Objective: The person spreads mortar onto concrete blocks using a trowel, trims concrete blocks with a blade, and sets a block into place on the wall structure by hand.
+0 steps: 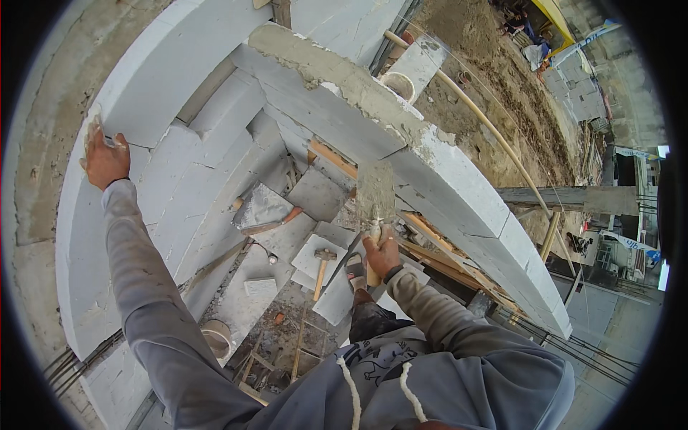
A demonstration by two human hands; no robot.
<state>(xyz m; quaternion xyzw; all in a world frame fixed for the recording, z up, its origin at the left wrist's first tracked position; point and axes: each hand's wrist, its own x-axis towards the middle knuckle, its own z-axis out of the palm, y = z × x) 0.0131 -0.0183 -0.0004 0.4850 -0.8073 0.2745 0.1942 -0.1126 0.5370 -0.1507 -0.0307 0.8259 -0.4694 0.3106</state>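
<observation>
At the left, my left hand (106,156) rests on the top edge of a white block wall (84,236), fingers stretched out and nothing seen in them. My right hand (382,249), near the middle, is closed round the handle of a trowel (375,192). Grey mortar coats the trowel's broad blade, which points away from me beside the wall on the right (459,175). A rough layer of mortar (322,64) covers the far part of that wall's top.
Below lie a hammer (321,271), pale block pieces (261,288), a mortar-smeared tub (266,208) and a round bucket (217,340). A wooden ladder (299,340) stands at the bottom. Beyond the right wall are a bamboo pole (494,132), another bucket (399,84) and bare earth (466,36).
</observation>
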